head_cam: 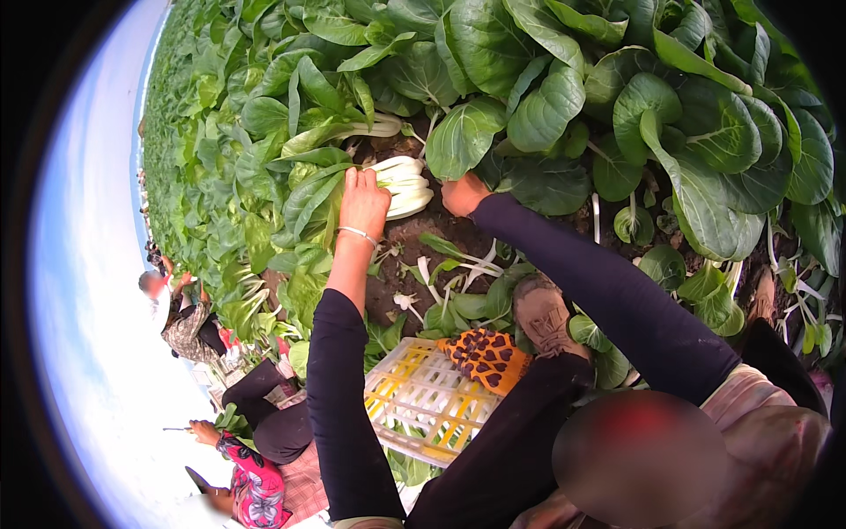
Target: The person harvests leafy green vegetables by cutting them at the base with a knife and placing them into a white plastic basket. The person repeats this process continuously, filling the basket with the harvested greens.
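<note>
My left hand point(363, 205), with a pale bracelet at the wrist, grips a bok choy head point(404, 185) where the green leaves meet the white stalks. That head lies on its side, leaves to the left and thick stalk bases to the right. Low at the soil is my right hand point(464, 196), just right of those stalk bases. A broad leaf point(466, 135) hangs over its fingers, so what they hold is hidden. Another bok choy point(377, 125) lies sideways just beyond the first. Standing bok choy plants point(529, 99) rise above my right hand.
Loose leaves and stalks point(462, 278) litter the soil before my brown shoe point(545, 311). A slatted plastic crate point(423, 403) stands by my leg with a patterned orange cloth point(489, 357) on it. At left, one co-worker point(264, 476) holds greens; another person point(188, 330) crouches farther off.
</note>
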Demonstrator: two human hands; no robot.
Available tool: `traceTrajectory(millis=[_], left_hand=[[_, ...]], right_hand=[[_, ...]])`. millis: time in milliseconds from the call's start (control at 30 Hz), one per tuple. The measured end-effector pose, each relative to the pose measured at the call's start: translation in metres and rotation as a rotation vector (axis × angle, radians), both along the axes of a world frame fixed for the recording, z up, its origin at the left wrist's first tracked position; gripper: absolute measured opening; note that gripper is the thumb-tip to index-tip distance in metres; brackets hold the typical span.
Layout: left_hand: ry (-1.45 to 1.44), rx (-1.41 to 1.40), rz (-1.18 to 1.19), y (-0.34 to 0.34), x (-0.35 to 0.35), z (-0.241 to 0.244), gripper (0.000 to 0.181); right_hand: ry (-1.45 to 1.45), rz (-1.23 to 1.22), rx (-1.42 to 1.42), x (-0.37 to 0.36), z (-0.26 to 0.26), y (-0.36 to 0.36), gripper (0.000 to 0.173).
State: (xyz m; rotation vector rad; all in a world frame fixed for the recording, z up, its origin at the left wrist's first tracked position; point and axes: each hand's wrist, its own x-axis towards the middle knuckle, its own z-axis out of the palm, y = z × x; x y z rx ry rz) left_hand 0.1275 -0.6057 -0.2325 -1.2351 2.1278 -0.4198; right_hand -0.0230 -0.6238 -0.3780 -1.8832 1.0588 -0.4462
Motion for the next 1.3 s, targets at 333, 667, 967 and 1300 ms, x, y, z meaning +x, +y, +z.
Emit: traceTrajectory(millis=[333,667,967,1300], left_hand=[[-0.031,0.002,0.047,0.016,-0.02,-0.005,0.01],[0.355,-0.144,0.208,0.09,-0.044,0.078,0.028],[2.068,0.004,0.916,0.172,-0.107,0.15,0.065],[2.234,-0.167,0.644,0.274,-0.055,0.205,0.07]], right_hand=[[-0.028,-0.031,-0.045,-0.017,0.0,-0.006,0.013],[-0.61,-0.147,0.403,-0.136,0.072,0.055,0.056],[-0.978,-0.174,0.518,-0.213,0.203,0.064,0.062],[-1.129,-0.042,0.312,-0.227,0.349,0.117,0.06]])
